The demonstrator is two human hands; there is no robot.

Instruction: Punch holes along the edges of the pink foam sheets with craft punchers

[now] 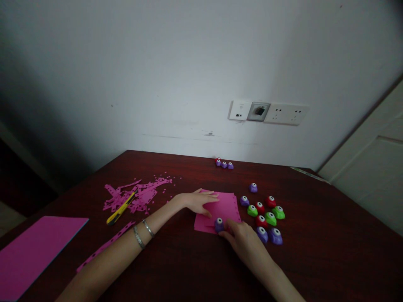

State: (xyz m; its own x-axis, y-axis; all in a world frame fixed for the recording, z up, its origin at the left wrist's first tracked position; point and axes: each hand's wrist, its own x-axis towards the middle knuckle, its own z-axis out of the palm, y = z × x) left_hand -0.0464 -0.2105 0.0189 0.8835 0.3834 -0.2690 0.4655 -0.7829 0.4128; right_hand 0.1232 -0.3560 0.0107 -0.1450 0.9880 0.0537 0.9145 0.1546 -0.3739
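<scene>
A pink square sheet of paper (224, 205) lies on the dark red table in front of me. My left hand (200, 202) rests on its left side, fingers spread. At the sheet's near edge, a purple craft paper punch (219, 225) is held by my right hand (239, 236), with fingers closed round its right side. Small cut marks show along the sheet's right edge. Just right of the sheet stand several more punches: purple (276, 236), green (270, 218) and red (261, 221). Whether the held punch is pressed down, I cannot tell.
On the left lies a heap of pink paper scraps (145, 197) with a yellow utility knife (121, 209) across it. A punched pink strip (105, 246) and a large pink sheet (37, 251) lie nearer. A few punches (224, 165) stand by the wall, below sockets (285, 114).
</scene>
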